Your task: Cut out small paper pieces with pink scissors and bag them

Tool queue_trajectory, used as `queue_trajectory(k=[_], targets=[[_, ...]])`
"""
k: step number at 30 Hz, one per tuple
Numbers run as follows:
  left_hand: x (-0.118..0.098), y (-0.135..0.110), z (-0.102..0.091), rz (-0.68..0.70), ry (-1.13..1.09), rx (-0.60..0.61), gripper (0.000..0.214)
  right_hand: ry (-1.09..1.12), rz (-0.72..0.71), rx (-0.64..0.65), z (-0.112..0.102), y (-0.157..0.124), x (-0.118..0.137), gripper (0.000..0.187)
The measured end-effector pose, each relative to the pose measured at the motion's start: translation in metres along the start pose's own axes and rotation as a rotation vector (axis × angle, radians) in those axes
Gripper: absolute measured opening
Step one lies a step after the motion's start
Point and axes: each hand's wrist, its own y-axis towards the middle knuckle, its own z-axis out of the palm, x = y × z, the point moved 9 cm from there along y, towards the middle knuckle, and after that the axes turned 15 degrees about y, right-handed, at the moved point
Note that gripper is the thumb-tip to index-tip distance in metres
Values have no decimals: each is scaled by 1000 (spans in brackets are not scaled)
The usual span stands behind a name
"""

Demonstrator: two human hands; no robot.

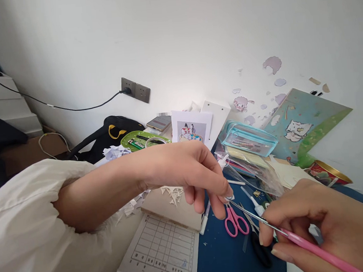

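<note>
My left hand (184, 169) reaches in from the left, thumb and forefinger pinched on a small white piece (230, 198) that looks like paper; most of it is hidden by the fingertips. My right hand (320, 217) grips a slim tool with a pink handle and thin silver shaft (306, 243). The tool's tip meets the small white piece. Below the pinched fingers, pink-handled scissors (235, 222) lie on the blue table surface (219, 254). A second pair, black-handled scissors (261, 247), lies beside them, partly under my right hand.
A printed-grid pad (165, 246) and a brown board (174, 210) with paper scraps lie at left. Behind stand a green tray (131, 142), a picture card (188, 127), a blue pencil case (251, 139) and a red tin (332, 173). A wall socket (135, 90) carries a black cable.
</note>
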Motion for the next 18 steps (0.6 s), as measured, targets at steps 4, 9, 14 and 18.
queue_trajectory(k=[4,9,14,18], targets=[[1,2,-1,7,4,-14,26,14,26,-22,-3,-4,-1,11],[4,3,-2,11,-11,-46,25,-13,58,40,0,-3,0,11],[4,4,-4,8,-13,-70,23,-52,61,36,0,-2,-2,12],[3,4,-6,11,-4,-87,22,-42,60,69,2,-3,-2,17]])
